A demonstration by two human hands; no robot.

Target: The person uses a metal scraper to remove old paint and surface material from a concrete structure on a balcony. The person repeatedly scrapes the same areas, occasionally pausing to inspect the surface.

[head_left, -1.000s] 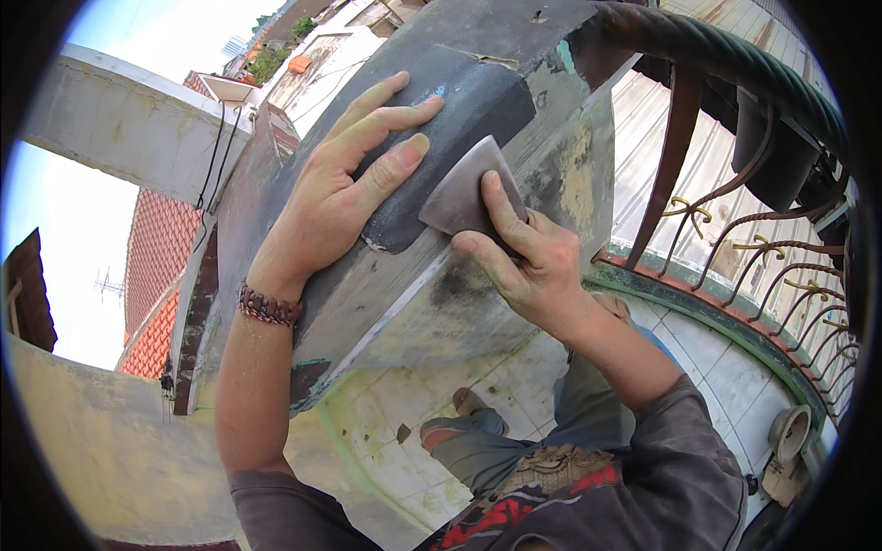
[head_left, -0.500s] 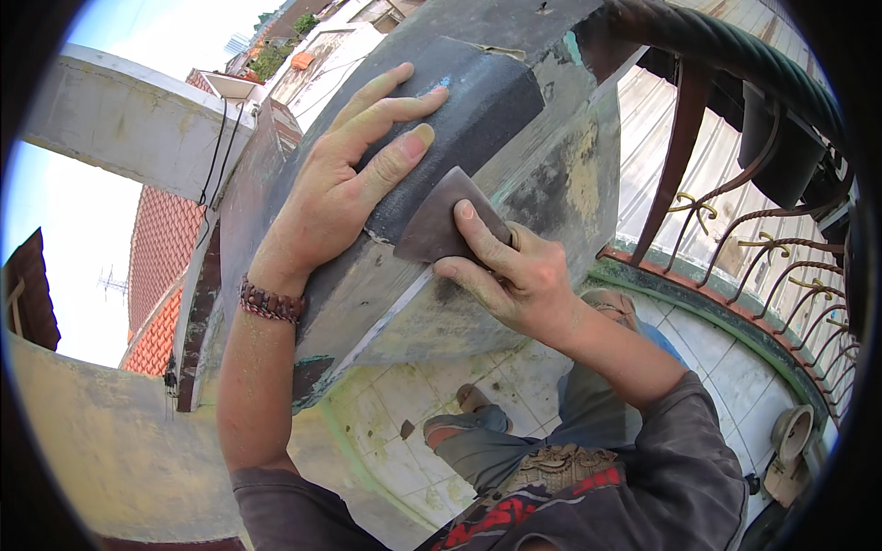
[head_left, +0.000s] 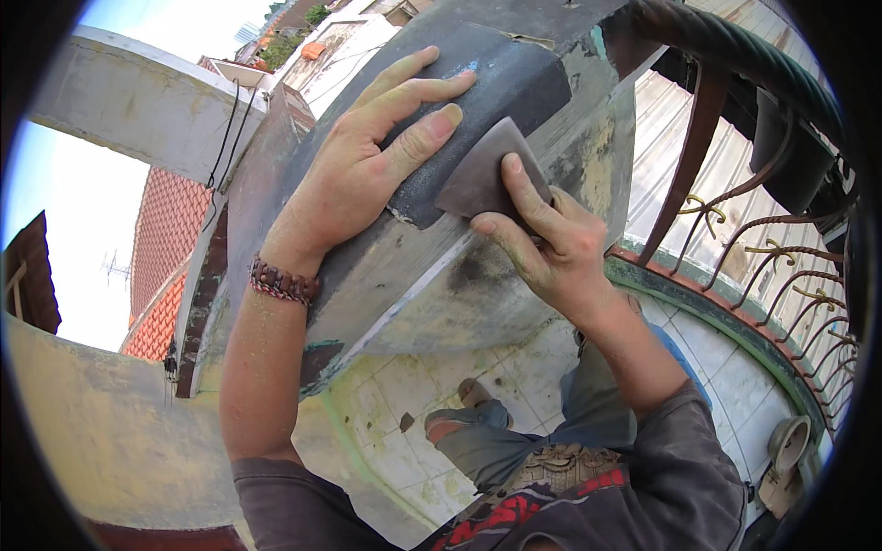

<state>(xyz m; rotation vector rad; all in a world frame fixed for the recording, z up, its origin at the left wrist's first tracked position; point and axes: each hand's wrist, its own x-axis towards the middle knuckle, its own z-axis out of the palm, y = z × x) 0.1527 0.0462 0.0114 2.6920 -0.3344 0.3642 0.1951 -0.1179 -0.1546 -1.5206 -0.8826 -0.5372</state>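
A: Where are the 2 hands?
B: The left hand (head_left: 354,184) is above the middle of the frame, laid flat with fingers spread on a dark patch (head_left: 519,83) of the ledge (head_left: 377,275). It grips nothing.
A: And the right hand (head_left: 560,239)?
B: Right of centre, closed on a grey sheet (head_left: 480,179). At least 1 finger lies on top, with the thumb by its lower edge; I cannot tell how the other fingers sit.
A: Where exactly is the sheet?
B: Just above the middle of the frame, overlapping the patch's lower right edge, with 1 corner pointing up. It is near the left thumb, but apart from it.
A: Anything on the wrists?
B: A brown bracelet (head_left: 280,283) on the left.
A: What lies around?
B: A dark railing (head_left: 684,165) at upper right, a round pot (head_left: 788,444) at lower right, a pale beam (head_left: 147,106) at upper left, red roof tiles (head_left: 170,230) below that, and a white tiled floor (head_left: 390,455) at lower centre.
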